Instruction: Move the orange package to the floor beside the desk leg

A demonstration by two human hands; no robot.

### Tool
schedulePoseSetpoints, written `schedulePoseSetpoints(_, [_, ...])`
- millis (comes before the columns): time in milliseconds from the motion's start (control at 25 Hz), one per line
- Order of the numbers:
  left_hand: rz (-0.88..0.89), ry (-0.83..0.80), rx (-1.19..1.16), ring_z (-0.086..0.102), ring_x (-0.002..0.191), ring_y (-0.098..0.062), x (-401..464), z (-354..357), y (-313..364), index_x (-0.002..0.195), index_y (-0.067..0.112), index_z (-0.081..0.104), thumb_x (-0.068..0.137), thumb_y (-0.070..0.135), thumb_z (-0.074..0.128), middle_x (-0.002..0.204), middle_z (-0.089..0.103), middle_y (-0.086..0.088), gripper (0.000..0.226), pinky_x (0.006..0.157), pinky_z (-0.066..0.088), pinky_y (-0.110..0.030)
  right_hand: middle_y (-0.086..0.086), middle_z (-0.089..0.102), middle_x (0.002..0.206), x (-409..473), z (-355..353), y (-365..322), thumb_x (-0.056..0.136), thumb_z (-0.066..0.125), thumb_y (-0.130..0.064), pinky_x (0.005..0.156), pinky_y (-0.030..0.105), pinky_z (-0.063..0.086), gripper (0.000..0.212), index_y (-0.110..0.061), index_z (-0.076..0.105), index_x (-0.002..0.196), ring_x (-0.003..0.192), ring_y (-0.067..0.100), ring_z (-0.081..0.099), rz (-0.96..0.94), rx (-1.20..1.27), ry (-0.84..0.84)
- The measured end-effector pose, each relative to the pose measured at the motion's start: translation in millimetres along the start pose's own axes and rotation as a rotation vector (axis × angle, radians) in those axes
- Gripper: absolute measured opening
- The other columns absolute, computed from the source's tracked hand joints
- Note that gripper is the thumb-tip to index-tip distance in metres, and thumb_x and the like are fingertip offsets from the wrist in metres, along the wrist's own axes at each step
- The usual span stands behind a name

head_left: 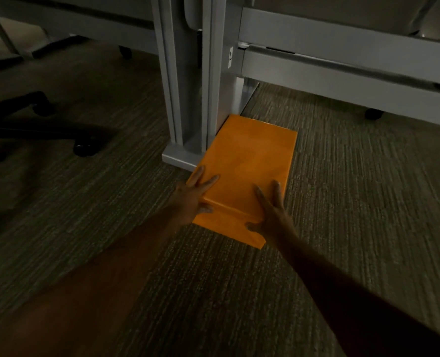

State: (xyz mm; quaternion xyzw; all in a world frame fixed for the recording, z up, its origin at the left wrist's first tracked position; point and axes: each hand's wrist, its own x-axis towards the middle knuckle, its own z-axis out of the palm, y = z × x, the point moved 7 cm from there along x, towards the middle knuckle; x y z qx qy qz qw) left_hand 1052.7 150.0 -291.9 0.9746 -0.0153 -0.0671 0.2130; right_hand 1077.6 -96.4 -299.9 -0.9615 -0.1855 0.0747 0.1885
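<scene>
Dim light covers a ribbed, grey-green carpet (342,202) that fills the floor. At far left stands the black wheeled base of an office chair (33,124). Right of it rises the grey desk leg (185,86), ending in a flat foot plate on the carpet, and a grey rail (342,70) runs off from the leg toward the right edge.

Just right of the leg's foot, the orange package (249,161) lies flat on the carpet, its left edge close against the leg. Its long axis runs from the person toward the leg and beyond, leaning a little rightward at the far end.

Both hands rest on its near end with fingers spread: the left hand (193,199) at the near-left corner, thumb down over the near face, and the right hand (271,215) at the near-right corner likewise. Neither is closed into a firm hold.
</scene>
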Motion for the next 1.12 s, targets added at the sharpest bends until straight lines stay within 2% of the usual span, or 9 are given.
schedulePoseSetpoints(200, [-0.047,-0.038,-0.001,0.005,0.146,-0.053,-7,-7,8,0.151,0.056,0.000,0.087,0.044,0.069,0.163,-0.026,0.012,0.096,0.116,0.016,-0.069,0.011,-0.034,0.164,1,2,-1,0.076,0.082,-0.044,0.106,0.058,0.048,0.123,-0.048,-0.012,0.155,0.150,0.050,0.018,-0.012,-0.011,-0.042])
schedulePoseSetpoints(240, [-0.061,-0.048,-0.003,0.001,0.146,-0.052,-10,-9,11,0.151,0.056,-0.001,0.088,0.045,0.068,0.163,-0.026,0.012,0.094,0.116,0.013,-0.070,0.010,-0.033,0.164,1,1,0,0.077,0.080,-0.050,0.110,0.061,0.042,0.122,-0.050,-0.015,0.154,0.151,0.051,0.014,0.005,-0.043,-0.042])
schedulePoseSetpoints(360, [-0.100,-0.033,0.182,-0.014,0.149,-0.044,-18,-13,24,0.153,0.048,-0.008,0.092,0.050,0.060,0.165,-0.023,0.003,0.092,0.116,0.003,-0.071,0.014,-0.026,0.166,2,-5,0,0.076,0.067,-0.071,0.120,0.064,0.008,0.119,-0.051,-0.022,0.152,0.152,0.049,-0.011,0.033,-0.235,-0.007])
schedulePoseSetpoints(400, [-0.098,-0.034,0.251,-0.015,0.150,-0.041,-19,-13,30,0.155,0.042,-0.010,0.094,0.048,0.057,0.166,-0.021,-0.002,0.091,0.117,0.002,-0.069,0.017,-0.023,0.167,2,-6,-2,0.077,0.065,-0.073,0.121,0.063,0.005,0.118,-0.048,-0.022,0.153,0.152,0.047,-0.014,0.026,-0.269,-0.001])
schedulePoseSetpoints(560, [-0.085,-0.057,0.388,0.001,0.153,-0.039,-20,-21,49,0.159,0.025,0.000,0.100,0.029,0.050,0.168,-0.001,-0.013,0.077,0.120,0.007,-0.060,0.019,-0.019,0.167,2,-9,-7,0.078,0.072,-0.062,0.119,0.064,0.021,0.118,-0.042,-0.013,0.157,0.153,0.044,-0.016,0.054,-0.221,-0.055])
schedulePoseSetpoints(680, [-0.062,0.016,0.286,0.021,0.149,-0.033,-31,-31,57,0.157,0.023,0.021,0.100,0.012,0.046,0.165,0.021,-0.008,0.063,0.121,0.015,-0.053,0.019,-0.018,0.168,-2,-18,-9,0.074,0.078,-0.059,0.121,0.061,0.017,0.121,-0.038,-0.005,0.160,0.153,0.042,-0.018,0.056,-0.153,-0.132])
schedulePoseSetpoints(800, [-0.075,0.127,0.074,0.032,0.146,-0.030,-49,-45,68,0.154,0.025,0.031,0.099,0.019,0.052,0.160,0.034,-0.005,0.059,0.119,0.021,-0.052,0.014,-0.007,0.170,-14,-35,-16,0.076,0.075,-0.062,0.122,0.056,0.010,0.113,-0.030,0.008,0.161,0.155,0.040,-0.011,0.044,-0.071,-0.104])
schedulePoseSetpoints(1000, [-0.100,0.264,-0.180,0.041,0.140,-0.030,-113,-66,96,0.151,0.022,0.038,0.095,0.028,0.062,0.154,0.045,-0.007,0.062,0.113,0.034,-0.051,0.023,0.041,0.154,-70,-61,-74,0.081,0.080,-0.038,0.114,0.057,0.034,0.082,-0.008,0.045,0.150,0.144,0.045,0.031,-0.064,0.128,0.124])
schedulePoseSetpoints(1120, [-0.134,0.291,-0.177,0.049,0.132,-0.032,-158,-81,104,0.149,0.018,0.042,0.094,0.028,0.063,0.148,0.052,-0.010,0.060,0.104,0.043,-0.045,0.023,0.043,0.153,-116,-63,-101,0.082,0.081,-0.029,0.111,0.060,0.037,0.078,-0.008,0.046,0.149,0.143,0.045,0.033,-0.062,0.234,0.101])
